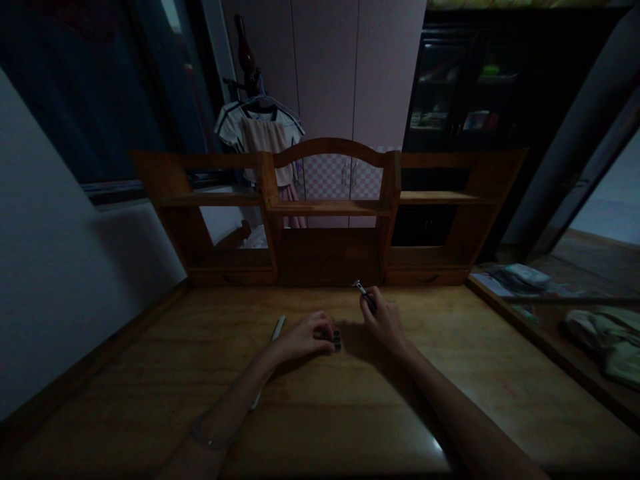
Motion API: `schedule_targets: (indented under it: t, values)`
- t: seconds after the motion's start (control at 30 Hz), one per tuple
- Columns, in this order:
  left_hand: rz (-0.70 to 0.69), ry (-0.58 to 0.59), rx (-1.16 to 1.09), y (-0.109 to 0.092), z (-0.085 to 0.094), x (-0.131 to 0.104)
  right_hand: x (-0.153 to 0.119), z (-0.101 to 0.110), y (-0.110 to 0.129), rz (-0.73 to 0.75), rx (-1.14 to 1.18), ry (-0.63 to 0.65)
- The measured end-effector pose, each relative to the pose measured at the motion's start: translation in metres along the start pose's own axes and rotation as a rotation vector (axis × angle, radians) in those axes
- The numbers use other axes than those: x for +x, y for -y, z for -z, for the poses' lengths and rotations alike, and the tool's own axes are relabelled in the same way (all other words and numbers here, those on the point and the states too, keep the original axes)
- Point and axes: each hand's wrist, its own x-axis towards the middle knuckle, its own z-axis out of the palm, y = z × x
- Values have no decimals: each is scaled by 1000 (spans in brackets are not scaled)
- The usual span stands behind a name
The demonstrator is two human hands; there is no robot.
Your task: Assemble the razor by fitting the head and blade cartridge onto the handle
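Observation:
A small dark object (337, 341) with several segments lies on the wooden desk (200, 360). My left hand (313, 335) is curled at its left side, thumb and fingertips touching or very near it. In my right hand (384, 317), above the desk and to the right, is a slim tool (368, 298) with a dark handle and a shiny metal head that points up and left. A long, pale, thin strip (279, 327) lies on the desk, partly hidden under my left forearm.
Along the desk's back edge stands a wooden shelf unit (330, 209). Cloth items (607, 340) and a plastic-wrapped bundle (525, 275) lie beyond the right edge. Clothes (265, 133) hang behind the shelf, and a wall (75, 267) rises on the left.

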Motion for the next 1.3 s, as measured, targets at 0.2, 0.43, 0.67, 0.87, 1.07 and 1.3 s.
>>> schedule_targets:
  t: [0.2,0.43,0.67,0.87,1.07,1.3]
  values:
    - [-6,-2,-22,0,-3,1,-2,1,3,15,-4,13]
    - [4,19,-51,6,-5,4,-4,-1,5,18,-6,43]
    - [45,-79,-104,3,-1,3,-3,-1,1,23,-22,23]
    - [196,-258,-624,-1,19,25,-1,0,0,-2,0,-3]
    - [270,-370,-1222,11,9,35,2,4,4,-29,111,59]
    - [298,-428,-1312,23,-11,31,2,12,10,-69,394,346]
